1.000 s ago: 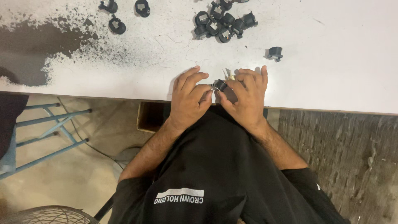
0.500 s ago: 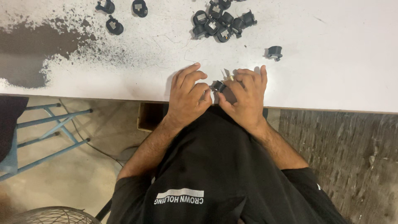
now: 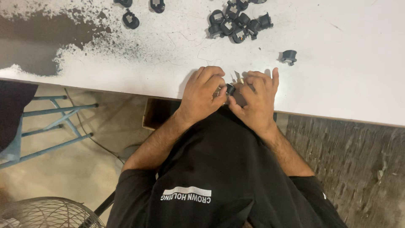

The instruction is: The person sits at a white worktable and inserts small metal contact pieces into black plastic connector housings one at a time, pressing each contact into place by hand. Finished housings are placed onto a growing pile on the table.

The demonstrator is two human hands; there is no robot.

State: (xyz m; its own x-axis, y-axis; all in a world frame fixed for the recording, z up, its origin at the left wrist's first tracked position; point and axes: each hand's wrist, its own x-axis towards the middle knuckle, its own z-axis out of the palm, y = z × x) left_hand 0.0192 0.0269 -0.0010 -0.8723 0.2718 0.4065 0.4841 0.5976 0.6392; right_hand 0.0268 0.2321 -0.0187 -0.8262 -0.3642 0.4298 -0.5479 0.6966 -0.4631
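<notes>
At far left a blue metal stool frame (image 3: 50,126) stands on the floor below the white table (image 3: 346,84), whose paint is worn dark at its left end. The left hand (image 3: 204,93) and right hand (image 3: 255,101) meet at the table's near edge, fingers of both pinched closed on one small black plastic part (image 3: 230,89). A pile of black parts (image 3: 238,21) lies farther back, a lone black part (image 3: 289,56) to its right.

One view only, worn on the head, looking steeply down over the person's own chest; it faces the near edge of the white table (image 3: 346,84); the floor (image 3: 76,169) below also shows. It sits fairly close above.
</notes>
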